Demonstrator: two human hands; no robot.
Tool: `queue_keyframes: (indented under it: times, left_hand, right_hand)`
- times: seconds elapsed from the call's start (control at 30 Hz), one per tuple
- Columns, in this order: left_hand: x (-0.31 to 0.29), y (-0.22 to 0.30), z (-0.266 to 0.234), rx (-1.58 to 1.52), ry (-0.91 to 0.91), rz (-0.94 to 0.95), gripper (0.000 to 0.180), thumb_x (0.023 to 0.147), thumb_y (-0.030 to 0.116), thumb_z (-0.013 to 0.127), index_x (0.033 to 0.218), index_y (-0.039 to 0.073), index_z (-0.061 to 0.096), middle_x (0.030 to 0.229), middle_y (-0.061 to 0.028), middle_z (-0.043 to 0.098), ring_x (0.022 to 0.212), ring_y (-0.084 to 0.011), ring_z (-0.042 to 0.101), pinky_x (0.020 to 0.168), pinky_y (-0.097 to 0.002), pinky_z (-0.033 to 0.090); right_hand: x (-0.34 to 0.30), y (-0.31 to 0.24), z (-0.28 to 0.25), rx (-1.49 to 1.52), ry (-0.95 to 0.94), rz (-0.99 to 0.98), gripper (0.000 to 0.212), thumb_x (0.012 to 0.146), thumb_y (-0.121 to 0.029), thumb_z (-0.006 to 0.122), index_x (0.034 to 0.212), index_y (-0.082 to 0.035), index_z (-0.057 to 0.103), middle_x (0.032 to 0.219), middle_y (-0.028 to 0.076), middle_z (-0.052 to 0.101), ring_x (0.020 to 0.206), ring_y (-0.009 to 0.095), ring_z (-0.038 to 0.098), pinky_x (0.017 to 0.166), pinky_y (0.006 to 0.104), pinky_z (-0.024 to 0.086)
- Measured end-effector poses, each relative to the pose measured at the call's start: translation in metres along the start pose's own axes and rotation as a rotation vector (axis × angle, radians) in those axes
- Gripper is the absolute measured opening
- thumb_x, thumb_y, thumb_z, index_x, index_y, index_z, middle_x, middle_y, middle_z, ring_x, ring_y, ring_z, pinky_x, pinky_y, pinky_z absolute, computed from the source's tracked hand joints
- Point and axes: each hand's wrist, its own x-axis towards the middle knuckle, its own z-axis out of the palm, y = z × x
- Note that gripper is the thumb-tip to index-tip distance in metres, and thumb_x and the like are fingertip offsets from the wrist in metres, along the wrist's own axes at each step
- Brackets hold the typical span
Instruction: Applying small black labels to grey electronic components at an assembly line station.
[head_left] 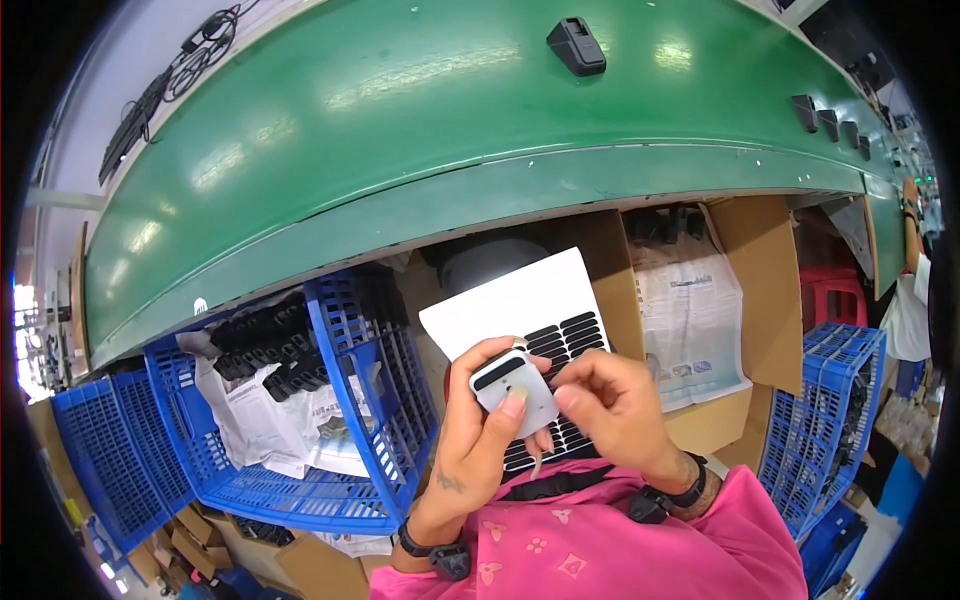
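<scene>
My left hand (470,450) grips a small white plate-like part (532,408) with rounded corners, the thumb lying across its face. Along its upper end runs a black rounded strip (498,371). Close to the part's right edge is my right hand (630,415), its thumb and fingers curled together. Whether anything is pinched in them I cannot make out. Beneath both hands, a white sheet (510,300) lies tilted over my lap, carrying rows of black oblong stickers (578,335). The hands cover part of it.
A green work surface (400,130) stretches ahead, bearing a black dock-like device (578,50) and several similar ones (828,124) at right. Blue crates (385,420) with black parts and paper stand left; a cardboard box (765,290) and another blue crate (820,400) stand right.
</scene>
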Motion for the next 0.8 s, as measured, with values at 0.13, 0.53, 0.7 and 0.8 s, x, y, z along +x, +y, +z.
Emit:
queue_keyframes:
  times: [0.13, 0.53, 0.7, 0.8]
  left_hand:
    - [0.001, -0.010, 0.000, 0.046, 0.010, 0.053, 0.046, 0.095, 0.018, 0.048, 0.133, 0.004, 0.028, 0.120, -0.0204, 0.052, 0.085, -0.0190, 0.060, 0.071, -0.0283, 0.051]
    - [-0.022, -0.018, -0.007, 0.477, 0.109, 0.135, 0.049, 0.078, 0.008, 0.068, 0.123, -0.003, 0.053, 0.113, -0.0124, 0.059, 0.100, -0.0167, 0.058, 0.086, -0.0275, 0.046]
    - [-0.018, -0.010, 0.001, 0.683, 0.198, 0.401, 0.038, 0.083, 0.015, 0.060, 0.115, -0.004, 0.056, 0.112, -0.0166, 0.059, 0.104, -0.0219, 0.057, 0.090, -0.0309, 0.043]
    - [-0.017, -0.002, 0.005, 0.665, 0.181, 0.365, 0.036, 0.084, 0.017, 0.055, 0.113, -0.005, 0.057, 0.107, -0.0175, 0.060, 0.101, -0.0241, 0.057, 0.088, -0.0318, 0.043]
  right_hand:
    - [-0.001, -0.009, 0.008, 0.094, -0.084, 0.036, 0.019, 0.081, -0.012, 0.070, 0.087, 0.003, 0.059, 0.066, 0.001, 0.059, 0.055, 0.002, 0.051, 0.049, 0.0173, 0.039]
    - [-0.011, 0.003, 0.001, 0.167, -0.135, 0.173, 0.012, 0.084, -0.003, 0.064, 0.086, 0.003, 0.054, 0.070, 0.002, 0.057, 0.056, 0.002, 0.052, 0.047, 0.0181, 0.041]
    - [-0.018, -0.004, 0.007, 0.418, -0.089, 0.140, 0.010, 0.086, 0.000, 0.061, 0.089, 0.005, 0.052, 0.074, 0.005, 0.059, 0.058, 0.006, 0.057, 0.048, 0.0206, 0.046]
    - [-0.022, -0.005, 0.009, 0.443, -0.121, 0.128, 0.011, 0.086, 0.001, 0.060, 0.090, 0.006, 0.051, 0.078, 0.008, 0.060, 0.062, 0.008, 0.059, 0.052, 0.0216, 0.047]
